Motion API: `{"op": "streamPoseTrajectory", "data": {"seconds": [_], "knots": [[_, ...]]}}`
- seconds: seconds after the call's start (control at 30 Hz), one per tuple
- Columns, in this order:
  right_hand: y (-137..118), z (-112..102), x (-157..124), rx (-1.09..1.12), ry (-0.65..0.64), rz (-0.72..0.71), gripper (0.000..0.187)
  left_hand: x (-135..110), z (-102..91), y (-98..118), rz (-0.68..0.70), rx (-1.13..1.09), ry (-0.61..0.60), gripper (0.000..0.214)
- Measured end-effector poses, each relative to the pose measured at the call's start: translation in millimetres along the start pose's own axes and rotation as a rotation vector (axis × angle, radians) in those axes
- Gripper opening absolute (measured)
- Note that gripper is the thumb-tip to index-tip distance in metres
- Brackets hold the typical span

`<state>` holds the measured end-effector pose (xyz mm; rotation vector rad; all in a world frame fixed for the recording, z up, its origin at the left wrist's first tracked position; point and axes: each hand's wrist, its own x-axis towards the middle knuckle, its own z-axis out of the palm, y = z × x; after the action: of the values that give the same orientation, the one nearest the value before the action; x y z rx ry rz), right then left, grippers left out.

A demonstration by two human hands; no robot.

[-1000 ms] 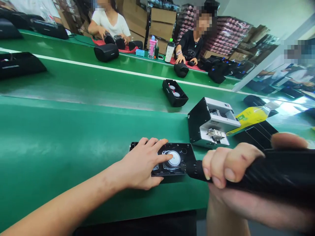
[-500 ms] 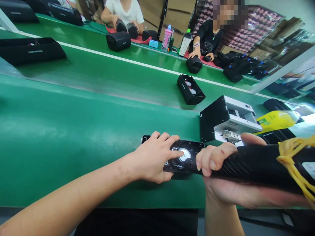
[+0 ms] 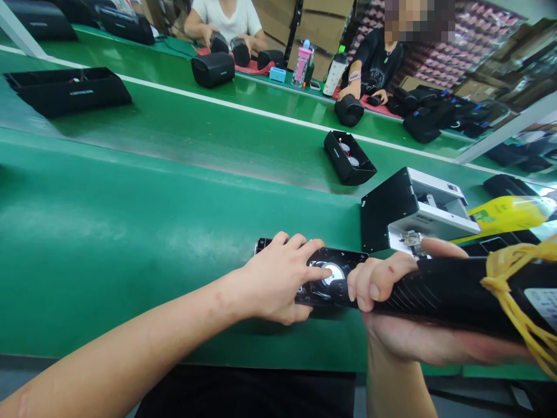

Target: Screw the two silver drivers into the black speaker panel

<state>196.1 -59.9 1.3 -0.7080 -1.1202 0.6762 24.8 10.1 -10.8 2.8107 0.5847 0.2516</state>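
A black speaker housing (image 3: pixel 343 259) lies on the green bench in front of me, with a round silver speaker magnet (image 3: pixel 334 274) showing inside. My left hand (image 3: pixel 282 278) lies across the housing, its fingers spread over the top and the thumb at the near edge, holding it. The index fingertip touches the magnet. My right hand (image 3: pixel 385 278) is wrapped round a thick black electric screwdriver (image 3: pixel 452 290), which is held nearly level over the housing's right end. Yellow ties are knotted round its rear. My fingers hide the screwdriver's tip.
A black-and-silver screw feeder (image 3: pixel 383 212) stands beyond my right hand, with a yellow bottle (image 3: pixel 509 217) beside it. An open speaker shell (image 3: pixel 348 159) with wired drivers and a longer shell (image 3: pixel 69 93) sit farther back. Two people handle black speakers across the bench.
My view has shifted slightly, so the bench things appear a little farther right. Both hands keep the same hold on the speaker housing and the electric screwdriver.
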Motion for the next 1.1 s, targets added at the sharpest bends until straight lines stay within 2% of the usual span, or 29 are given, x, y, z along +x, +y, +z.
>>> {"op": "streamPoseTrajectory", "data": {"seconds": [0.07, 0.2, 0.5, 0.73, 0.9, 1.0, 1.1], "knots": [[1, 3, -3, 0.01, 0.019, 0.007, 0.058, -1, -0.6, 1, 0.004, 0.004, 0.003, 0.059], [2, 7, -8, 0.019, -0.044, 0.001, 0.053, 0, -0.9, 2, 0.009, 0.019, -0.005, 0.057], [4, 8, -10, 0.043, -0.049, -0.006, 0.051, 0, -0.4, 4, 0.013, 0.024, 0.007, 0.058], [7, 7, -10, 0.049, -0.035, -0.01, 0.052, 0, -0.3, 3, 0.008, 0.016, 0.008, 0.059], [4, 11, -7, 0.043, -0.019, 0.043, 0.062, 1, 0.1, 3, -0.01, -0.007, 0.012, 0.059], [-16, -2, 2, 0.005, 0.096, -0.011, 0.06, 1, -0.5, 3, -0.026, -0.027, -0.005, 0.062], [-45, -40, 26, -0.059, 0.226, -0.083, 0.06, 3, -1.8, 4, -0.04, -0.06, -0.026, 0.061]]}}
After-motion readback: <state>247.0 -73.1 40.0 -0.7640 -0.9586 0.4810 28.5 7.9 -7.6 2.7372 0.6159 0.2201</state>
